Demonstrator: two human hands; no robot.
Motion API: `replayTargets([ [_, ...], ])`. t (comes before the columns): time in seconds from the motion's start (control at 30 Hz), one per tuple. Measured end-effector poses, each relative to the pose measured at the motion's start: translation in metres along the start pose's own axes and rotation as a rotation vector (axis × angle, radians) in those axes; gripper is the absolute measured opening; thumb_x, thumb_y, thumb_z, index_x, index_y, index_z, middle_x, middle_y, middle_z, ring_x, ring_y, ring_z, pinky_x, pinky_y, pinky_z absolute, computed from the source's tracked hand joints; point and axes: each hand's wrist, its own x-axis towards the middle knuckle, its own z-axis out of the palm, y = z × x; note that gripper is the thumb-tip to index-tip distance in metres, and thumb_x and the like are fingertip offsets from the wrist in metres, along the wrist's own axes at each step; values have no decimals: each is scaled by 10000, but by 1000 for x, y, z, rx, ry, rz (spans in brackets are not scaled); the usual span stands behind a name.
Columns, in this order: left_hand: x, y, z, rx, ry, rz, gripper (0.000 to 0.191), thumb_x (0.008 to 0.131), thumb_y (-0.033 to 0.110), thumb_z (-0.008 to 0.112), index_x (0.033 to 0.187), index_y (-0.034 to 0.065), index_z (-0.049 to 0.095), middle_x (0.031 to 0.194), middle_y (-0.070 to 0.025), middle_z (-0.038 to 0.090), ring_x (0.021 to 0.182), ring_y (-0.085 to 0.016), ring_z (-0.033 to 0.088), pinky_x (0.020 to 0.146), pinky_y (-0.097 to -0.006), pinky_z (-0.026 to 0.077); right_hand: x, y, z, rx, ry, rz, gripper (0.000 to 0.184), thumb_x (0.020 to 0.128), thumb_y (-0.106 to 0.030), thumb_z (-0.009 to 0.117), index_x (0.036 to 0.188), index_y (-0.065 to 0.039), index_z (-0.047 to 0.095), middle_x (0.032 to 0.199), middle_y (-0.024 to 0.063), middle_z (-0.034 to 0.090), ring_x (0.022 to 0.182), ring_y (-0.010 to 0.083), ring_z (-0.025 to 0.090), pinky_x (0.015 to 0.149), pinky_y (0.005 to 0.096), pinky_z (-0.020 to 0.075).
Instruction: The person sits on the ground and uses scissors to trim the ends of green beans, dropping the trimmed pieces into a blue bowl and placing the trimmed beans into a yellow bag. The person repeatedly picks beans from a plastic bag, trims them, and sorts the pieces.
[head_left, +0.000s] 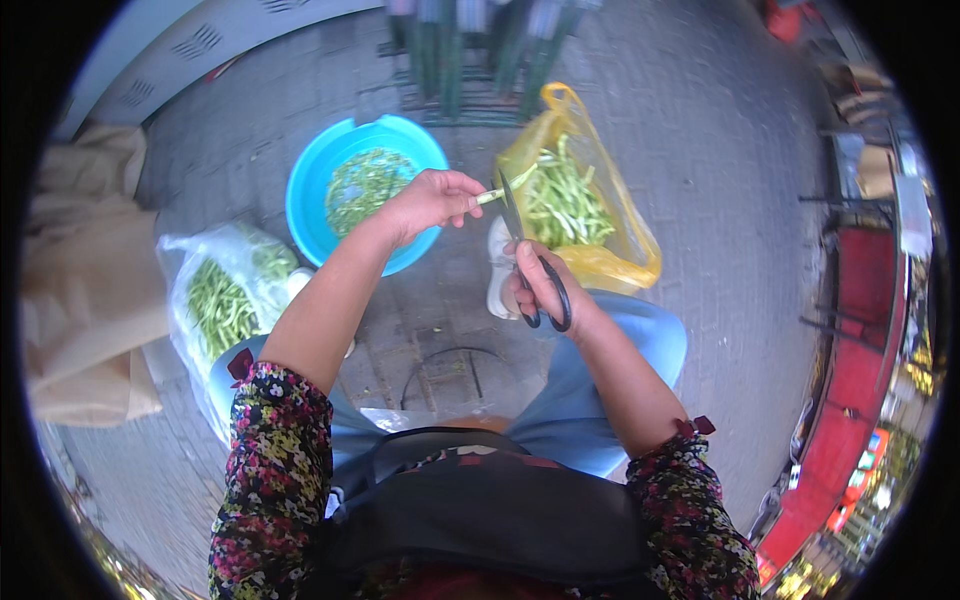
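My left hand (439, 202) pinches a pale green bean pod (491, 196) by one end, above the right side of a blue plastic basin (306, 196). Small green pieces (367, 184) lie in the basin. My right hand (544, 289) holds black-handled scissors (511, 214), their blades apart and crossing the pod. Just beyond them, a yellow plastic bag (630, 225) lies spread around many long green beans (566, 199). To the left, a clear plastic bag (180, 300) holds more green beans (221, 307).
Grey paving (720, 285) surrounds the bags and basin. Brown sheeting (90, 300) lies at far left, below a light metal cabinet (172, 52). Blurred green posts or legs (450, 67) stand at the top. A red stand (844, 382) runs along the right. A white shoe (499, 270) is beside the yellow bag.
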Motion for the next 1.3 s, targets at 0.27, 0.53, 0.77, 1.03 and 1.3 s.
replayTargets([
  [0.27, 87, 5, 70, 176, -167, -5, 258, 902, 95, 547, 1147, 41, 608, 889, -10, 647, 702, -67, 531, 598, -204, 420, -16, 29, -49, 244, 286, 22, 523, 924, -551, 480, 1065, -51, 535, 634, -6, 428, 442, 61, 350, 389, 214, 289],
  [0.53, 95, -3, 75, 88, -9, 2, 227, 893, 73, 574, 1112, 21, 593, 943, -25, 649, 799, -87, 549, 659, -217, 435, 1, 37, -53, 195, 283, -14, 610, 901, -603, 470, 1132, -40, 475, 654, 1, 432, 458, 65, 377, 411, 224, 319],
  [0.77, 27, -28, 21, 41, 164, -39, 224, 841, 66, 653, 1061, 42, 620, 906, -29, 677, 760, -90, 590, 638, -215, 451, 34, 21, -9, -21, -26, 39, 720, 840, -698, 473, 1131, -41, 491, 708, 16, 455, 474, 70, 411, 420, 238, 347],
  [1.03, -55, -71, -55, 42, 403, -84, 262, 835, 31, 656, 1091, 11, 605, 975, -70, 669, 846, -126, 606, 805, -270, 481, 65, 4, 76, -272, -131, -55, 573, 874, -596, 523, 885, -24, 544, 550, 48, 478, 402, 137, 477, 342, 297, 355],
  [1.3, -87, -112, -88, -730, 581, 283, 213, 885, 51, 621, 1073, 110, 538, 1027, -69, 651, 932, -160, 596, 872, -329, 466, 57, 9, 114, -87, -263, -2, 694, 881, -666, 427, 1201, -50, 435, 754, 21, 473, 559, 85, 432, 481, 234, 386],
])
